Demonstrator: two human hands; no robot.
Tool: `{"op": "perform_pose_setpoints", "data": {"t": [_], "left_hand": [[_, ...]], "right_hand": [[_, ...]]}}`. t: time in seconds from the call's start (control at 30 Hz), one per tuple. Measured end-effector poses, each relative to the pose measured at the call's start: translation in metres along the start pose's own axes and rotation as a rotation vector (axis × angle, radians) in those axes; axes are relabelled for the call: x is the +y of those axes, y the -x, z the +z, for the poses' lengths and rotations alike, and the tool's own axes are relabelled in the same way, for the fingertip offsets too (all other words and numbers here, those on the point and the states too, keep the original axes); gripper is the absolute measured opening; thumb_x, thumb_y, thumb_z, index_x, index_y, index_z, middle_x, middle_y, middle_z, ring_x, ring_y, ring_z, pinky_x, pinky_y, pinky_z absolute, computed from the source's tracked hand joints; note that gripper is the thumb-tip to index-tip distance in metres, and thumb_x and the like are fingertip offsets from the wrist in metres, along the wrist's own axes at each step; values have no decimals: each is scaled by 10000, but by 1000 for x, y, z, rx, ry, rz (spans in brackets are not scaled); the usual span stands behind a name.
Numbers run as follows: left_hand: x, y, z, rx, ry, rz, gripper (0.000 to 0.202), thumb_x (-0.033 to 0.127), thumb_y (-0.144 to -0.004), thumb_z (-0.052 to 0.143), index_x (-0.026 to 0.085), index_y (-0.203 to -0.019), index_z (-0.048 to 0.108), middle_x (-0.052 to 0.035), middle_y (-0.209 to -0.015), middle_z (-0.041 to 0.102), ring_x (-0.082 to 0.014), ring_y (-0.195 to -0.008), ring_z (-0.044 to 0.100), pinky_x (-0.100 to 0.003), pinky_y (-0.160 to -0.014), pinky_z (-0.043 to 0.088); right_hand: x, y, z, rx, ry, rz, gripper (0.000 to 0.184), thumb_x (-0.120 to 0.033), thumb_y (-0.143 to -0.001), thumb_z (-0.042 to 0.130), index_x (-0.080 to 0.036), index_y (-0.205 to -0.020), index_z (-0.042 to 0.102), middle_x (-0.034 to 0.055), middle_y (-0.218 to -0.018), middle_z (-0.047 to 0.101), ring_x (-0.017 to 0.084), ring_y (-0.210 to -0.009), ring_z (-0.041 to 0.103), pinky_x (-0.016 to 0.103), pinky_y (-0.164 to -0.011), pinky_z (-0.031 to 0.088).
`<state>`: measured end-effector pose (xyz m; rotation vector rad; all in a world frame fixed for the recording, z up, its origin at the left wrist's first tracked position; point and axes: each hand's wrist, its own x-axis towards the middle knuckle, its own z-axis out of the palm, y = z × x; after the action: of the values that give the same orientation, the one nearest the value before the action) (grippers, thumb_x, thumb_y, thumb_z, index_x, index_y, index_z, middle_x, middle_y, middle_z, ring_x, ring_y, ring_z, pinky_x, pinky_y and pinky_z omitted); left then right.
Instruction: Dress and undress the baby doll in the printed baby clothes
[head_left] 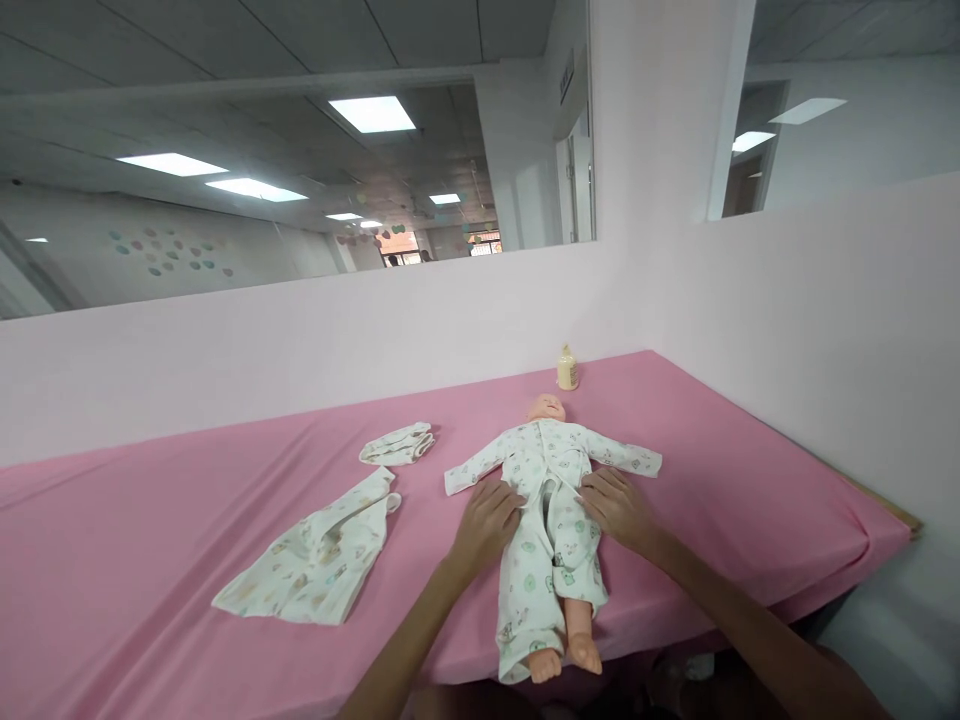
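A baby doll [548,407] lies on its back on the pink-covered table, its feet toward me. It wears a white printed top [544,447] with the sleeves spread wide. White printed trousers [527,580] cover its legs, and both bare feet stick out at the bottom. My left hand [491,515] is at the doll's waist on the left, fingers closed on the edge of the clothing. On the other side of the waist, my right hand [616,505] pinches the cloth too. Whether each hand grips the top's hem or the trousers' waistband is hard to make out.
A white printed garment [315,560] lies spread out to the left on the pink sheet [150,560]. Behind it sits a folded white cloth [397,444]. A pale yellow bottle [568,370] stands beyond the doll's head, near the wall [420,340]. Windows are above.
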<state>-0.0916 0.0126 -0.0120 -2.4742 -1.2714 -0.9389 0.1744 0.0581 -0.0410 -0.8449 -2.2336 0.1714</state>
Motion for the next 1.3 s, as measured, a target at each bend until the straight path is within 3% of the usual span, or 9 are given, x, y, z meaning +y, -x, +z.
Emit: {"op": "perform_pose_setpoints", "data": {"t": [0.2, 0.37, 0.5, 0.6, 0.77, 0.93, 1.0, 1.13, 1.3], "left_hand": [[-7, 13, -4, -22, 89, -91, 213, 184, -898, 440, 225, -865, 647, -60, -880, 686, -218, -903, 606, -381, -851, 461], [-11, 14, 1, -67, 276, -490, 355, 352, -919, 457, 232, -1231, 574, -101, -1281, 595, -260, -1184, 534, -415, -976, 443], [-19, 4, 18, -30, 385, -701, 372, 350, -921, 424, 178, -1225, 554, -121, -1259, 612, -255, -1082, 597, -389, -894, 484], [-27, 0, 32, -73, 277, -649, 306, 198, -887, 397, 153, -1122, 589, -127, -1159, 664, -260, -1040, 614, -392, -882, 476], [-30, 8, 40, -180, -58, -559, 349, 81, -834, 380, 121, -1131, 559, -171, -1103, 663, -303, -1031, 609, -418, -856, 466], [-20, 19, 32, -268, -101, -432, 290, 86, -836, 394, 153, -1050, 578, -148, -1055, 670, -291, -988, 604, -406, -843, 460], [-14, 16, 24, -243, -53, -460, 306, 86, -839, 386, 154, -1074, 569, -128, -1059, 674, -276, -978, 605, -384, -811, 465], [-2, -3, 5, -79, 5, -573, 225, 162, -880, 415, 186, -1029, 581, -72, -988, 686, -234, -890, 616, -339, -732, 467], [13, -27, 0, 44, -126, -296, 141, 164, -899, 420, 192, -882, 557, -53, -858, 643, -209, -828, 589, -308, -686, 438]], "right_hand": [[15, 17, -5, -19, 2, 31, 331, -286, -975, 379, -236, -975, 706, 112, -1095, 698, 275, -1036, 605, 477, -980, 427], [27, 16, 3, 82, -109, 297, 367, -320, -920, 471, -258, -1257, 601, 93, -1314, 606, 303, -1218, 534, 477, -1038, 402], [28, -2, 13, 59, -224, 458, 257, -292, -910, 447, -268, -1047, 664, 84, -1119, 692, 295, -1043, 615, 423, -904, 476], [26, -12, 17, 73, -261, 455, 273, -217, -907, 386, -241, -806, 639, 81, -911, 706, 267, -867, 631, 377, -788, 488], [29, -2, 15, 114, -48, 521, 265, -143, -895, 374, -223, -732, 567, 97, -784, 658, 260, -748, 597, 368, -687, 449], [20, 22, 14, -20, 325, 277, 267, -67, -864, 406, -212, -704, 563, 99, -763, 625, 263, -777, 571, 387, -738, 432], [9, 22, 13, -39, 372, 206, 262, -41, -851, 414, -206, -737, 582, 97, -793, 628, 257, -804, 561, 381, -752, 427], [-12, 7, 3, 89, 456, 152, 225, -75, -893, 414, -178, -935, 610, 96, -904, 633, 237, -852, 555, 361, -775, 415], [-29, -18, -5, 116, 439, 50, 232, -140, -958, 400, -196, -852, 599, 66, -815, 634, 212, -805, 554, 341, -769, 388]]}}
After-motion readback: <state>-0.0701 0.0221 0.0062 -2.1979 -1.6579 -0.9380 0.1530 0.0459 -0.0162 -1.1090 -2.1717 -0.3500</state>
